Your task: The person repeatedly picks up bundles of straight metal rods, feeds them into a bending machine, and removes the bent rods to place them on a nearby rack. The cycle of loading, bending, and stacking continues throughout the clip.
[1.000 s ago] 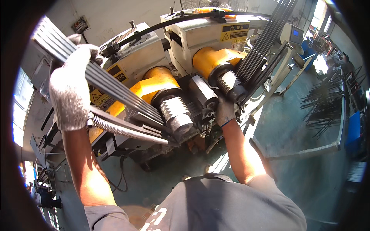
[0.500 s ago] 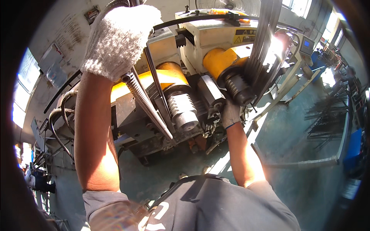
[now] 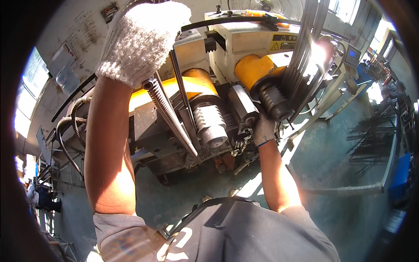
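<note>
My left hand (image 3: 139, 43), in a white knit glove, is raised at the upper left with its fingers curled closed. Its grip is hidden behind the glove. Dark thin metal rods (image 3: 178, 78) run down from behind it, and a ribbed steel rod (image 3: 168, 111) slants down from below its wrist. My right hand (image 3: 264, 129), also gloved, reaches in under a ribbed dark roller (image 3: 274, 101) beside a grey metal block (image 3: 242, 105); its fingers are hidden. Left of the block is a ribbed, shiny roller (image 3: 209, 122) on a yellow cylinder (image 3: 198, 83).
A bundle of dark rods (image 3: 301, 56) stands against the right-hand yellow cylinder (image 3: 253, 70). Looped metal hoses (image 3: 63, 131) hang at the machine's left. A control panel (image 3: 352, 54) stands at right, with a rail (image 3: 345, 191) and piled rods (image 3: 371, 139) on the floor. A fan (image 3: 266, 6) is behind.
The whole view has shifted slightly, with the machine a little further right. Both hands keep about the same places on the machine.
</note>
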{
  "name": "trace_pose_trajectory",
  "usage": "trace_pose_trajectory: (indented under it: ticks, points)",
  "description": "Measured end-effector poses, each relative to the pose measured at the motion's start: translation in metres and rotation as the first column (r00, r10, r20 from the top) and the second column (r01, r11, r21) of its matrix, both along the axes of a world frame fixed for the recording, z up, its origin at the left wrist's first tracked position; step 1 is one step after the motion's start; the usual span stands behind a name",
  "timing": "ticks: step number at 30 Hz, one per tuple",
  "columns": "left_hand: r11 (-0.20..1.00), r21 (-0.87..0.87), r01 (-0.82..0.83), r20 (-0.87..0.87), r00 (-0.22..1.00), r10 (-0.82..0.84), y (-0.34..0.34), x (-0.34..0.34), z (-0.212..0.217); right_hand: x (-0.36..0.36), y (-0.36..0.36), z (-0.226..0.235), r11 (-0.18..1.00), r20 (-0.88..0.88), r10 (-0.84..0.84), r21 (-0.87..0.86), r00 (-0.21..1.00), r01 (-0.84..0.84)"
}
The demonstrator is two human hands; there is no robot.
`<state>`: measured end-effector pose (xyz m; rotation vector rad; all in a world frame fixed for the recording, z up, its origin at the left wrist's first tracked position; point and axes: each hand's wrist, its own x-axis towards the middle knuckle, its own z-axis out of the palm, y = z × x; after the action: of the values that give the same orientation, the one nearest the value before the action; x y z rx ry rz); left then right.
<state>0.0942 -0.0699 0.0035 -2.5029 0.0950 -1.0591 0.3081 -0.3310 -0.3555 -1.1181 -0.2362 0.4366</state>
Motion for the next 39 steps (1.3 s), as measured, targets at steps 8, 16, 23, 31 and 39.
trace_pose_trajectory:
  ticks: [8,16,23,31,39]
  points:
    - [0.999,0.007,0.042,0.003,0.999,-0.042,0.006,0.002,0.0,-0.004,-0.001,0.006,0.997,0.032,-0.08,0.0,0.996,0.08]
    - [0.985,-0.137,0.105,0.023,0.994,-0.103,0.005,0.001,-0.003,-0.002,0.005,0.003,0.995,-0.007,-0.099,-0.02,0.995,0.099]
    - [0.929,-0.331,0.166,0.061,0.986,-0.155,-0.002,0.004,-0.007,0.007,0.009,-0.01,0.989,-0.017,-0.147,0.015,0.989,0.147]
    - [0.984,-0.094,0.15,-0.118,0.98,-0.161,-0.007,-0.013,0.01,0.016,0.016,-0.047,0.988,0.009,-0.153,0.0,0.988,0.153]
    - [0.443,-0.897,0.001,-0.156,0.936,-0.317,-0.013,-0.036,0.016,-0.013,0.009,-0.011,0.99,-0.166,-0.126,0.036,0.978,0.134]
